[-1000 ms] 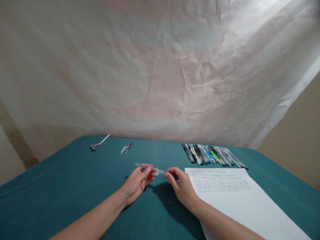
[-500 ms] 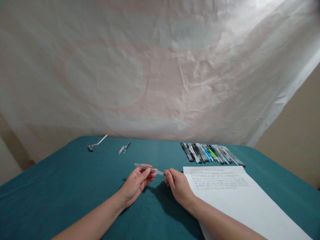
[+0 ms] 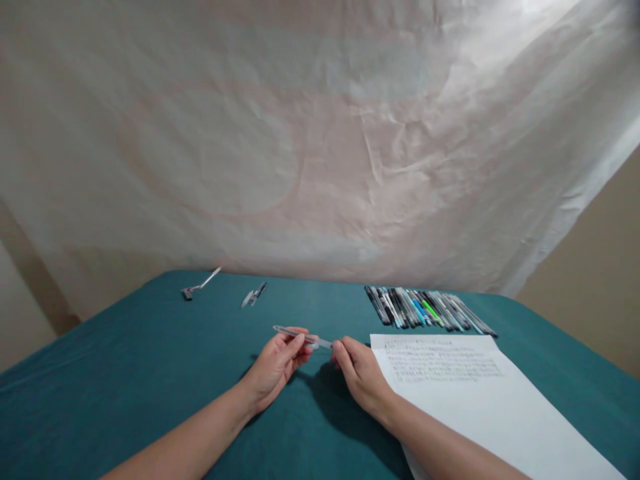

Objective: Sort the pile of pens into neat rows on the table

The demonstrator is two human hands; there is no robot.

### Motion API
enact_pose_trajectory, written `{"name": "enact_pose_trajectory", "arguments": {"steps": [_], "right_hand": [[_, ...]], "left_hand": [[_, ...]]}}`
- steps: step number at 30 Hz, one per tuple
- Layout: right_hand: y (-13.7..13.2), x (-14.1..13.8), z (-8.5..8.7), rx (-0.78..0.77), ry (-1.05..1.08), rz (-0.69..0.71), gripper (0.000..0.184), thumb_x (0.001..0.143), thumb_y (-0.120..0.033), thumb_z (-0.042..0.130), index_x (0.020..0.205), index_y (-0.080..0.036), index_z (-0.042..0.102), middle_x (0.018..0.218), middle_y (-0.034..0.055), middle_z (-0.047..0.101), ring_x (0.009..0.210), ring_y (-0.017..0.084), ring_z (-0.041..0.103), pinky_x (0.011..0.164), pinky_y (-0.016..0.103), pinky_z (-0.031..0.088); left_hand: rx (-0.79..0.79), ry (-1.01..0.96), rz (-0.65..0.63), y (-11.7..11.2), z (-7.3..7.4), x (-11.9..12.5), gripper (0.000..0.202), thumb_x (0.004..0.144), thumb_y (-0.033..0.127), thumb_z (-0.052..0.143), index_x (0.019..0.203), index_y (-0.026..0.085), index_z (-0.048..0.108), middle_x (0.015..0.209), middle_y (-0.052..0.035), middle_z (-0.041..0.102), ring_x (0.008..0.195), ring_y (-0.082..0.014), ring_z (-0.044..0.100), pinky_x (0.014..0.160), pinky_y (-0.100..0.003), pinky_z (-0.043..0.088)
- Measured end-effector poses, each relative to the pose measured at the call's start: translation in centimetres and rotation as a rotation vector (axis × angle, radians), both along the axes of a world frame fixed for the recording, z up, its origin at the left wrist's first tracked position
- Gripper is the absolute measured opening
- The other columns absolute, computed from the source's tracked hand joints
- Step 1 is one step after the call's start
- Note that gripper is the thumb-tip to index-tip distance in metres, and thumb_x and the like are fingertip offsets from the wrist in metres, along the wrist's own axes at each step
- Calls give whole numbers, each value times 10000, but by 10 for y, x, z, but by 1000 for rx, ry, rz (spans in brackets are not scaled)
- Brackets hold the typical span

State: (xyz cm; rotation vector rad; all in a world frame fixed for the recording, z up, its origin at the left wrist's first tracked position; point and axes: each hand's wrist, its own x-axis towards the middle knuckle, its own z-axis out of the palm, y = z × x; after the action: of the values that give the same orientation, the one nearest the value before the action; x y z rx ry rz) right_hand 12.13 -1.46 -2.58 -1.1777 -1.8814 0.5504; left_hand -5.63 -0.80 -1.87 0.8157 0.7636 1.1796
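Note:
Above the cloth, a clear pen (image 3: 323,343) spans the gap between my two hands, slightly tilted with its far-left end higher. My left hand (image 3: 280,363) pinches its barrel between thumb and fingers. The other end runs into the closed fingers of my right hand (image 3: 361,373), which hide that end. A small dark tip shows just past the right knuckles, by the paper; I cannot make out what it belongs to. Beside my right forearm lies a white sheet (image 3: 465,407) with rows of handwriting along its top.
A row of several pens (image 3: 430,310), mostly black and clear with blue and green ones, lies at the back right. Small pens or pen parts (image 3: 254,295) lie at the back left, near a thin white stick with a dark end (image 3: 200,285). Teal cloth (image 3: 125,373) covers the table.
The view has shifted slightly, so everything sits a little further right. A dark tip now shows beyond my right knuckles. Both hands keep their grip on the pen.

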Motion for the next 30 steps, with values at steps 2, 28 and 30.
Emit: {"name": "enact_pose_trajectory", "arguments": {"steps": [2,28,30], "right_hand": [[1,0,-2,-31,13,19,415,893,-361,261,624,-180,521,574,-7,508,558,110,477,562,215,333],[0,-1,0,-16,8,45,256,873,-344,337,734,-192,488,604,-14,513,570,118,487,565,221,353],[0,-1,-2,-37,5,45,271,880,-344,316,732,-194,488,596,-16,511,568,119,490,566,222,356]], "left_hand": [[1,0,-6,-1,0,1,193,751,224,586,920,147,535,904,-43,623,691,-60,565,693,-186,455],[-25,16,89,1,-1,0,211,742,203,596,927,148,509,882,-36,617,623,-35,538,638,-148,454],[-18,10,92,0,-1,1,209,740,198,598,924,148,511,884,-39,618,616,-35,538,636,-148,455]]}}
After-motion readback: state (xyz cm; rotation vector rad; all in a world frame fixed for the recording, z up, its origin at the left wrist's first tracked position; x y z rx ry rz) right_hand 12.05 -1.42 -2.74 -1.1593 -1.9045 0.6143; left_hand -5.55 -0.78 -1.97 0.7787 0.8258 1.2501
